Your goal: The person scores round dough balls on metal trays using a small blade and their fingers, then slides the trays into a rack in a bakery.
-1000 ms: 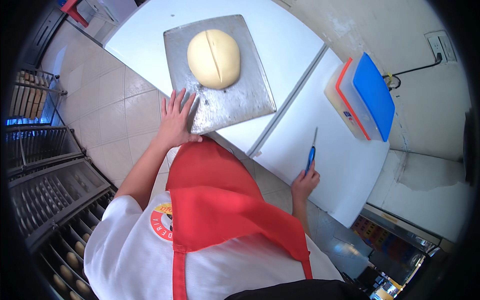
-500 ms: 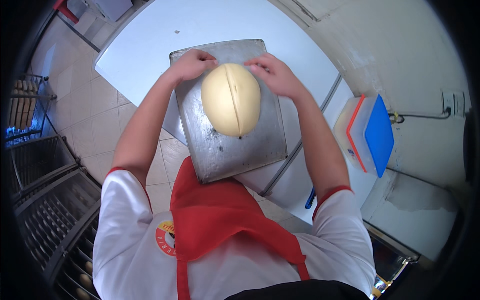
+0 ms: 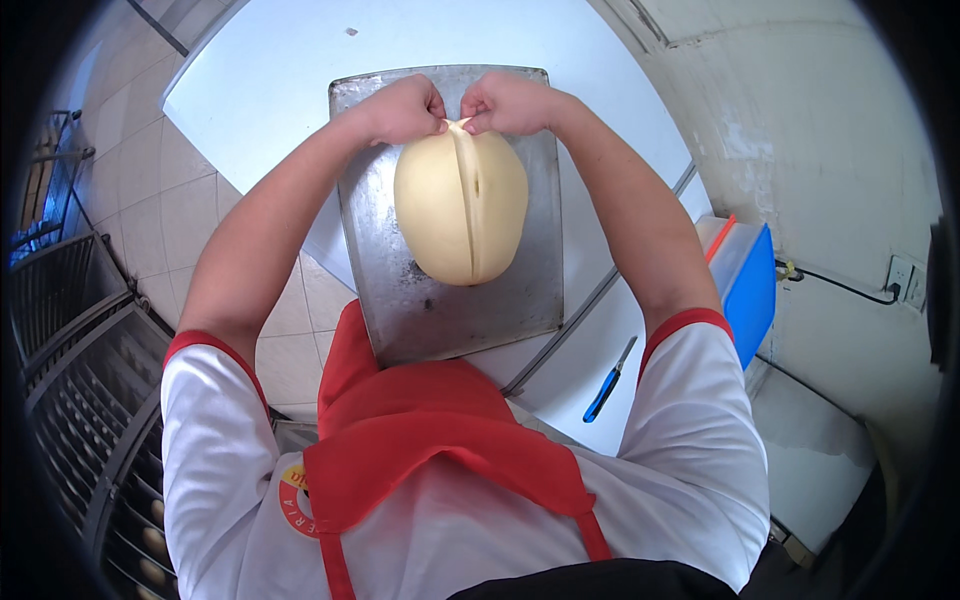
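A large, smooth oval of pale dough (image 3: 430, 215) with a long slit down its middle rests on a worn metal baking tray (image 3: 390, 325). At the dough's far end my left hand (image 3: 408, 108) pinches the edge just left of the slit. My right hand (image 3: 505, 103) pinches the matching edge on the right, close beside the left. Between the fingertips a small bit of dough is drawn up. Both hands are closed on the dough, their other fingers curled in.
The tray lies on a white table (image 3: 270, 110), its near end by my red apron (image 3: 430, 400). A blue-handled knife (image 3: 605, 390) lies to the right, short of a blue-lidded plastic box (image 3: 752, 300). Dark metal racks (image 3: 90, 400) stand at the left; a wall socket (image 3: 905, 280) is at far right.
Both hands have come together at the dough's far end and taken hold of its edge; before, they were apart on either side. The view has shifted, showing the whole knife.
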`<state>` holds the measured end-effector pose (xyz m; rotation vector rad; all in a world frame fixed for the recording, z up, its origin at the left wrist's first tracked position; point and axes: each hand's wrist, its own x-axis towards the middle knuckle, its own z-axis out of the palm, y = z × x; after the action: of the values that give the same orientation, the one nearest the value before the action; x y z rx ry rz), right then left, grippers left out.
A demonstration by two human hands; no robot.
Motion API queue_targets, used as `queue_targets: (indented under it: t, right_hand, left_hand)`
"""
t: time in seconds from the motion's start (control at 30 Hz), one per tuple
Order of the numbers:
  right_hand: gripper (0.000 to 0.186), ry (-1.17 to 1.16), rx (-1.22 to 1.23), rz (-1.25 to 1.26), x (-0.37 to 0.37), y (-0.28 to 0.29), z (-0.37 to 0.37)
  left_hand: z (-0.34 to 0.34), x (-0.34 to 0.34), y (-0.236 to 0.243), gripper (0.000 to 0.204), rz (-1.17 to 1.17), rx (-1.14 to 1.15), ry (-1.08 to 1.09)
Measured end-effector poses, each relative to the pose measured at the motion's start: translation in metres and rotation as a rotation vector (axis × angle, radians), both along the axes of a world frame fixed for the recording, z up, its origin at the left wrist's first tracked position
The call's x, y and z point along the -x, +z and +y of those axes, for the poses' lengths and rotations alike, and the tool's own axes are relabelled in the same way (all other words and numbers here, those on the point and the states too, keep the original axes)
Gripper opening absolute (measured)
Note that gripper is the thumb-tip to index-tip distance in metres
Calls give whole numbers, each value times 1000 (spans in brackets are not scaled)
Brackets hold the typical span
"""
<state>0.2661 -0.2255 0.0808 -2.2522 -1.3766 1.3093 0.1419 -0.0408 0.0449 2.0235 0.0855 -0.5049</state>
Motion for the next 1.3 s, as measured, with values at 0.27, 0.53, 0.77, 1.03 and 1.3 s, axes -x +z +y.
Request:
queue_targets:
  t: [0.27,0.53,0.77,1.03,1.3]
  right_hand:
    - [35,-112,-274,-77,17,32,-41]
    - [31,-79,-238,-245,52,20,-40]
    - [28,-227,-474,-311,74,30,-68]
    - [29,-178,-449,-491,113,29,-81]
    - [28,-313,-526,-473,122,16,-91]
  left_hand:
    - [-6,49,57,42,-100,-194,96]
    - [-38,66,42,31,-275,-414,121]
    - [-46,95,56,32,-375,-386,271]
    - [-71,123,56,31,-467,-462,163]
    - [-83,132,42,27,-510,-402,395]
